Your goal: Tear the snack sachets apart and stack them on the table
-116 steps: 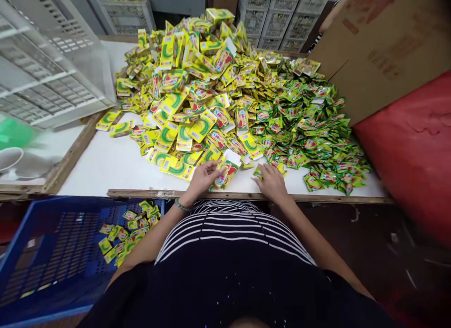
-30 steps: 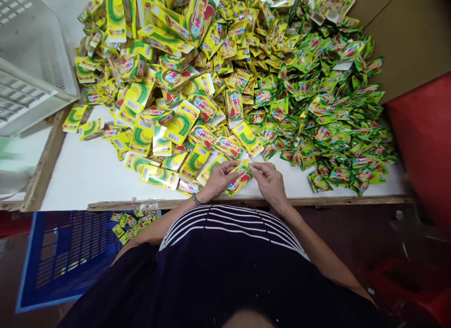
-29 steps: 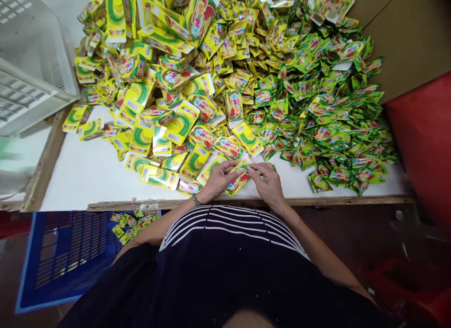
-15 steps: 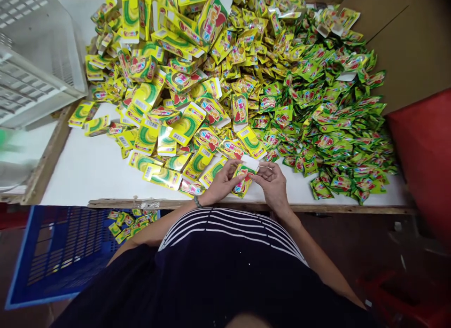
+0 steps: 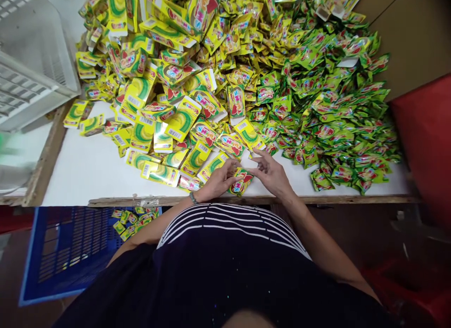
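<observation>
My left hand [image 5: 216, 181] grips a small yellow-green printed carton [image 5: 240, 182] at the near edge of the white table [image 5: 88, 170]. My right hand [image 5: 271, 174] is at the carton's white open flap, fingers partly spread and touching it. Just beyond lies a heap of flat yellow cartons [image 5: 169, 97] on the left. A heap of small green sachets [image 5: 324, 112] lies on the right, close to my right hand.
A blue plastic crate [image 5: 66, 253] with several filled cartons stands on the floor at lower left. A grey crate [image 5: 28, 69] sits at the table's left. Brown cardboard [image 5: 412, 32] and a red surface [image 5: 426, 140] bound the right side.
My right hand has shifted from pinching at the carton's end to spreading its fingers over the opened white flap. The left hand still holds the carton in the same spot.
</observation>
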A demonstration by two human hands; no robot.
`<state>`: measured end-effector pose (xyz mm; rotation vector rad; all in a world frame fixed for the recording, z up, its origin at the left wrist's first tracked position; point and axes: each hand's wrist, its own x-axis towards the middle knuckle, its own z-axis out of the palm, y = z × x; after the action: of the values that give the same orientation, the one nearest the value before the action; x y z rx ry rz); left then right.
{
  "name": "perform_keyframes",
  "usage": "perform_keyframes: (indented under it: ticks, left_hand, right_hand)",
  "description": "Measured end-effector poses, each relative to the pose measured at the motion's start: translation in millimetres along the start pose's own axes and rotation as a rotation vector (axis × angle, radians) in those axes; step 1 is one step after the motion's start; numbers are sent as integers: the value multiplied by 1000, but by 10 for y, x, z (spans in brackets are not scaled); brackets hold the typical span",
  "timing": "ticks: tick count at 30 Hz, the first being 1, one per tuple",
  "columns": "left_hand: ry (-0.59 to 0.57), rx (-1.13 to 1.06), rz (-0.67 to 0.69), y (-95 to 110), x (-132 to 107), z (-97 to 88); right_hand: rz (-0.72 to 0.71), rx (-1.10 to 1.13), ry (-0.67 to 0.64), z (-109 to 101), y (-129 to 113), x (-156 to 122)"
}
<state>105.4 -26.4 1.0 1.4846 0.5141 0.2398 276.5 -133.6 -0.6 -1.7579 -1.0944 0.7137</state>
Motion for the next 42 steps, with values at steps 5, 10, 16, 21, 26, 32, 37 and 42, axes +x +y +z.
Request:
perform_keyframes:
  ticks: [5, 10, 16, 21, 26, 32, 37, 42]
  left_hand:
    - [24, -181, -33, 4, -12, 26]
    - [13, -143, -12, -27, -15, 18]
    - [-30, -114, 4, -14, -4, -9]
    - [-33, -102, 17, -2, -14, -15]
    - [-73, -39, 40, 30, -2, -28]
    - [-91, -90, 43, 33, 3, -21]
    - [-49, -96, 32, 13, -16, -14]
    - [-24, 4, 34, -23, -27, -32]
  right_hand:
    - [-76, 1, -123, -17, -121, 32]
    - [85, 64, -62, 0, -123, 33]
    - [217, 162, -161, -55, -56, 179]
    - [118, 80, -249, -115, -63, 170]
    - [-104, 16, -216, -115, -148, 135]
    - [-194, -69, -232, -113, -148, 148]
    - [-320, -242, -88, 44, -192, -86]
    - [-295, -335, 60, 256, -161, -230]
